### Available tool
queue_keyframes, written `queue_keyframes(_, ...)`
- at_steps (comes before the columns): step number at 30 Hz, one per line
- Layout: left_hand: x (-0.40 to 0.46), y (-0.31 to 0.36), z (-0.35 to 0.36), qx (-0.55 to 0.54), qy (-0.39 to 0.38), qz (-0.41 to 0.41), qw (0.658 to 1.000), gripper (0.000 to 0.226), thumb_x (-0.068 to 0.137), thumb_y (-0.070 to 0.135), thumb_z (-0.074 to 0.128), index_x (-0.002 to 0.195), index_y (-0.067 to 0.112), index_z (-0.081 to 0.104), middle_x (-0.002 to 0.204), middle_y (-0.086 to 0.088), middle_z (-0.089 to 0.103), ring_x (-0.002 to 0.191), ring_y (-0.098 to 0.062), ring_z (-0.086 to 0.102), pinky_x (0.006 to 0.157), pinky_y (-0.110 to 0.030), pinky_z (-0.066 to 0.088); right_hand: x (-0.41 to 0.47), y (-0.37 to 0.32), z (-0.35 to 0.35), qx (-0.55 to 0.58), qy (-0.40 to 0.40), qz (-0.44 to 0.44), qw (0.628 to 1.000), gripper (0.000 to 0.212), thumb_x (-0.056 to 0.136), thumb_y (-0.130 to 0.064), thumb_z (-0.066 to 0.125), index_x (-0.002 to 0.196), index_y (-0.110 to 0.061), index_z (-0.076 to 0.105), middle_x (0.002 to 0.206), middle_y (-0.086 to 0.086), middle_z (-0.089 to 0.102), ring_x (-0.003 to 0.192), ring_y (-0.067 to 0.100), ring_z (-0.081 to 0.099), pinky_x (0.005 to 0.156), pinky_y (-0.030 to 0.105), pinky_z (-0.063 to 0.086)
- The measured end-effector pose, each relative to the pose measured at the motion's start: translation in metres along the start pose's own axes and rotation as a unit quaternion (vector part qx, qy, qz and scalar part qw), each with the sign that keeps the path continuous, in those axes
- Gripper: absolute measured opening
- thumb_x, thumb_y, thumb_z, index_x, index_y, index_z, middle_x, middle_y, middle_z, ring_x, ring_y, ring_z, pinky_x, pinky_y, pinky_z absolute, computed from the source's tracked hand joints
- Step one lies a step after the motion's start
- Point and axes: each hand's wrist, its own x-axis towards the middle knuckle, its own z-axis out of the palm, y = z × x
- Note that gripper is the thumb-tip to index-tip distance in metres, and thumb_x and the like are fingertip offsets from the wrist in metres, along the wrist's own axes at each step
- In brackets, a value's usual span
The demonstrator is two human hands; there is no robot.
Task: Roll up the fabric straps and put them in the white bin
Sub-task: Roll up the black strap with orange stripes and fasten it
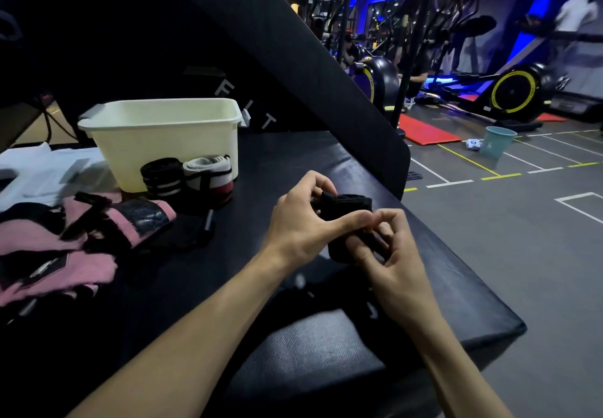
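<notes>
1. Fingers of both hands, left hand (298,222) and right hand (390,254), curl round a black strap (346,212), pinching it so the roll stays tight.
2. Left, pink straps (49,248) wait unrolled.
3. Farther, two rolled straps (187,178) sit against the white bin (163,137), likely staged for dropping in.

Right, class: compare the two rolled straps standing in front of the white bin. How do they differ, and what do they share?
The left roll is black with thin pale stripes; the right roll is pale grey-white with a red band low down.
The left roll looks slightly narrower; the right roll is bulkier, with a black strap across it.
Both are rolled up and sit side by side on the black pad, outside the white bin, not yet inside it.
</notes>
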Motion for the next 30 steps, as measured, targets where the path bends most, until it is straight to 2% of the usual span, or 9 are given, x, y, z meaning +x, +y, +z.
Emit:
queue_keyframes(2,-0.001,0.000,0.002,0.012,0.010,-0.017,1.000,0.060,0.055,0.073,0.086,0.087,0.031,0.057,0.081,0.011,0.068,0.075,-0.004,0.065,0.075,-0.037,0.059,-0.002,0.002,0.005,-0.105,0.005,-0.010,0.994,0.031,0.094,-0.011,0.070,0.106,-0.025,0.046,0.099,-0.004,0.072,0.094,0.014,0.072,0.082,0.044,0.059)
queue_keyframes(5,-0.003,0.000,0.006,0.017,0.025,-0.046,0.998,0.065,0.052,0.079,0.080,0.086,0.030,0.053,0.078,0.011,0.066,0.075,-0.009,0.066,0.074,-0.041,0.059,-0.003,0.000,0.013,-0.177,0.037,-0.012,0.984,0.039,0.090,-0.023,0.075,0.108,-0.030,0.041,0.094,-0.010,0.070,0.084,0.009,0.070,0.073,0.042,0.057)
queue_keyframes(9,-0.007,0.003,0.011,0.034,0.023,-0.055,0.998,0.062,0.061,0.076,0.079,0.084,0.026,0.050,0.077,0.011,0.062,0.073,-0.010,0.062,0.067,-0.036,0.057,-0.002,-0.001,0.020,-0.232,0.066,-0.035,0.970,0.054,0.084,-0.027,0.079,0.106,-0.034,0.030,0.098,-0.004,0.067,0.083,0.020,0.068,0.065,0.041,0.053)
queue_keyframes(11,-0.004,0.006,0.007,-0.039,-0.022,-0.055,0.998,0.048,0.074,0.067,0.077,0.087,0.026,0.055,0.084,0.006,0.066,0.074,-0.013,0.066,0.065,-0.035,0.060,0.000,0.000,0.017,-0.250,0.085,-0.055,0.963,0.056,0.084,-0.022,0.078,0.106,-0.035,0.028,0.099,-0.002,0.064,0.083,0.025,0.066,0.067,0.040,0.050)
queue_keyframes(14,0.006,0.009,-0.009,-0.180,-0.111,-0.094,0.973,0.034,0.100,0.041,0.063,0.099,0.008,0.062,0.098,-0.016,0.067,0.078,-0.024,0.069,0.063,-0.038,0.063,0.001,-0.003,0.010,-0.256,0.095,-0.065,0.960,0.056,0.083,-0.022,0.077,0.105,-0.037,0.027,0.093,-0.003,0.060,0.075,0.027,0.062,0.067,0.037,0.045)
queue_keyframes(16,0.011,0.008,-0.021,-0.205,-0.142,-0.103,0.963,0.023,0.102,0.025,0.062,0.104,0.002,0.064,0.099,-0.024,0.066,0.076,-0.025,0.069,0.061,-0.037,0.062,0.002,-0.004,0.007,-0.253,0.096,-0.065,0.961,0.054,0.084,-0.026,0.075,0.104,-0.037,0.027,0.092,-0.002,0.060,0.073,0.027,0.061,0.067,0.039,0.046)
queue_keyframes(22,0.016,0.002,-0.045,-0.233,-0.251,-0.121,0.932,0.023,0.093,0.009,0.070,0.112,-0.004,0.068,0.089,-0.010,0.069,0.078,-0.019,0.065,0.074,-0.039,0.064,0.001,-0.003,0.005,-0.244,0.102,-0.046,0.963,0.054,0.085,-0.027,0.078,0.105,-0.035,0.029,0.088,-0.008,0.059,0.076,0.020,0.061,0.069,0.039,0.047)
queue_keyframes(27,0.018,0.001,-0.049,-0.276,-0.254,-0.137,0.917,0.012,0.087,0.011,0.072,0.095,0.003,0.067,0.089,-0.009,0.071,0.084,-0.017,0.066,0.081,-0.040,0.064,0.002,0.000,0.003,-0.203,0.110,-0.025,0.973,0.050,0.084,-0.027,0.080,0.104,-0.032,0.035,0.083,-0.009,0.063,0.073,0.005,0.063,0.063,0.018,0.045)
queue_keyframes(30,0.019,0.003,-0.050,-0.343,-0.233,-0.150,0.898,0.009,0.087,0.006,0.070,0.089,0.007,0.061,0.089,-0.008,0.070,0.086,-0.018,0.070,0.081,-0.040,0.063,0.003,0.003,0.002,-0.193,0.119,-0.014,0.974,0.049,0.083,-0.026,0.080,0.106,-0.027,0.037,0.084,-0.011,0.062,0.076,0.001,0.062,0.063,0.016,0.045)
